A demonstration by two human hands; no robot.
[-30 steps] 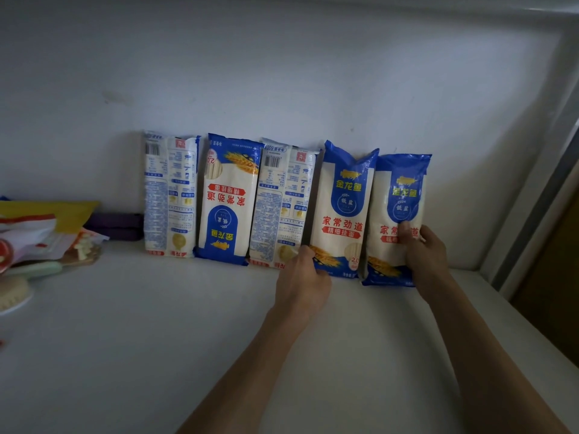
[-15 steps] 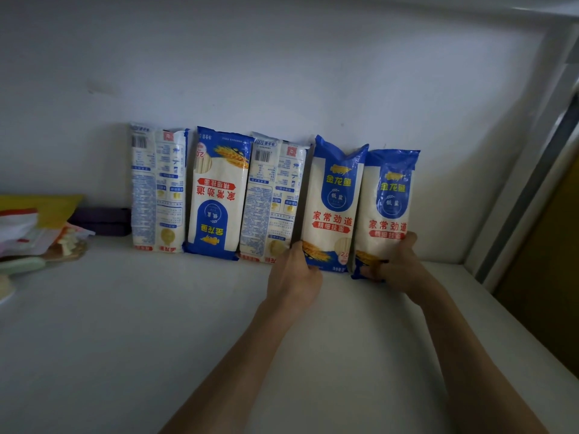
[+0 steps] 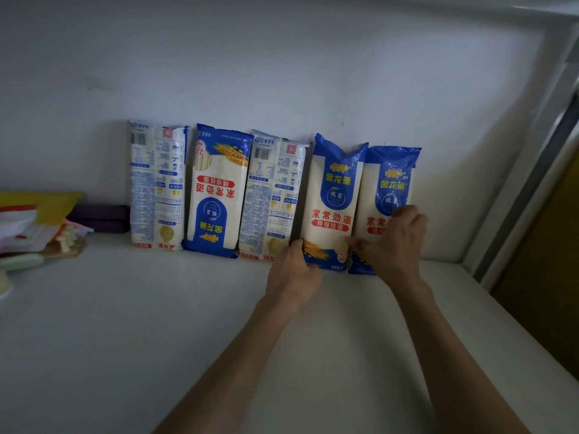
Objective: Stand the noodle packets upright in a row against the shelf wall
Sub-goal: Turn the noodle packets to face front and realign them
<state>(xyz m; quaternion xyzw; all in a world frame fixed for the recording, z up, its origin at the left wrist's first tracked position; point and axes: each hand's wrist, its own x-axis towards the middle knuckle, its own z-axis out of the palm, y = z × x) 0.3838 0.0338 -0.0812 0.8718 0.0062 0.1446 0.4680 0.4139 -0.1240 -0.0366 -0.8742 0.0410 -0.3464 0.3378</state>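
Several blue-and-white noodle packets stand upright in a row against the white shelf wall [image 3: 282, 73]. My left hand [image 3: 293, 275] grips the lower left corner of the fourth packet [image 3: 333, 195]. My right hand [image 3: 393, 242] lies over the lower half of the rightmost packet [image 3: 393, 170], its thumb at the seam between that packet and the fourth one. The leftmost packet [image 3: 156, 186] and the third packet [image 3: 271, 195] show their printed backs. The second packet [image 3: 217, 195] stands upside down. Whether my right hand grips or only presses, I cannot tell.
At the far left lie a yellow bag [image 3: 40, 203], a dark purple flat object [image 3: 100, 217] and loose wrappers with a pale green handle [image 3: 22, 261]. The white shelf surface [image 3: 125, 339] spreads in front. A grey frame [image 3: 532, 183] borders the right side.
My right hand has risen from the rightmost packet's bottom corner to its lower middle. My left hand stays at the fourth packet's bottom corner. The row stands the same.
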